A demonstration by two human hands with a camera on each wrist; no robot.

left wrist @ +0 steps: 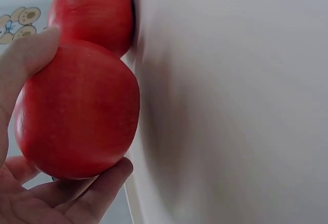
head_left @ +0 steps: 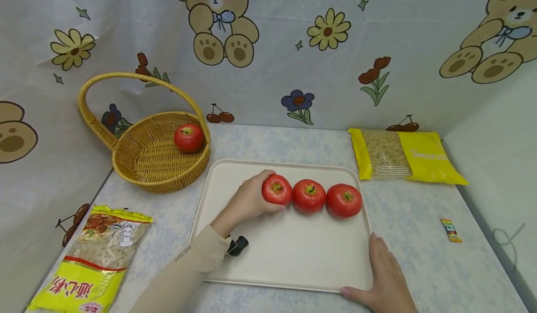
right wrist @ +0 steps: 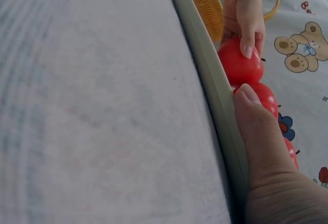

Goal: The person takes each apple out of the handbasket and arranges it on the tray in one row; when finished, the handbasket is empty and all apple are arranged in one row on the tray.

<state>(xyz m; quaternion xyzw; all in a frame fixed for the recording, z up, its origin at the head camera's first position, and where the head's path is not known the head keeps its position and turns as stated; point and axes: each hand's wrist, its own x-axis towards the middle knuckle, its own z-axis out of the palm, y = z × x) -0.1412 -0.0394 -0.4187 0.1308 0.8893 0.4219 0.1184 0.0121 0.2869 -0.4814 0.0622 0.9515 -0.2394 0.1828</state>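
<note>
A row of three red apples sits along the back half of a cream tray (head_left: 293, 257). The leftmost apple (head_left: 277, 190) is gripped by my left hand (head_left: 248, 199), thumb on its near side and fingers round the other side. Close beside it are the middle apple (head_left: 309, 196) and the right apple (head_left: 344, 200). In the left wrist view the held apple (left wrist: 79, 111) fills the grasp, over the pale tray surface. My right hand (head_left: 388, 275) rests at the tray's front right corner, thumb (right wrist: 261, 137) along the front rim and fingers extended by the right side.
At the back left stands a wicker basket (head_left: 161, 182) with a tall handle, holding another red apple (head_left: 189, 138). A yellow pasta bag (head_left: 100, 257) lies at front left, a second yellow bag (head_left: 428, 159) at back right. A small packet (head_left: 450, 230) lies on the right.
</note>
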